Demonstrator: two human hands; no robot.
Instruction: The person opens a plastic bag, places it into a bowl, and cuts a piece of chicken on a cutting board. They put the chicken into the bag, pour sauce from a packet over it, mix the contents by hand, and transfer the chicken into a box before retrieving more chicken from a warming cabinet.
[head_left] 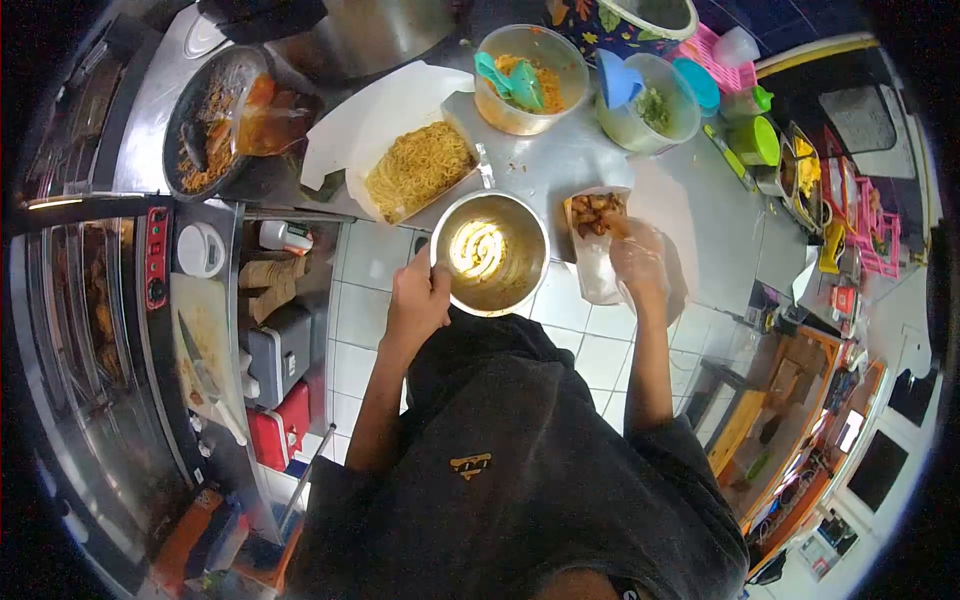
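My left hand (422, 293) is closed on the side of a round steel bowl (512, 270), tilted so its shiny inside faces up. Traces of residue cling to the inner wall. My right hand (640, 255), apparently in a clear plastic glove, is over a white paper food box (600, 275). Its fingers are bunched at the brown meat pieces (597, 213) in that box; what they pinch is blurred. Left of it, cooked noodles (420, 172) fill another opened paper box (350, 130), just beyond the bowl.
Behind stand a tub of orange shreds (535, 118) with teal scoops and a tub of green bits (665, 135) with a blue scoop. A dark pan (180, 130) sits at the left. A knife (195, 360) lies on a cutting board (205, 300). White floor tiles (355, 340) show below the counter.
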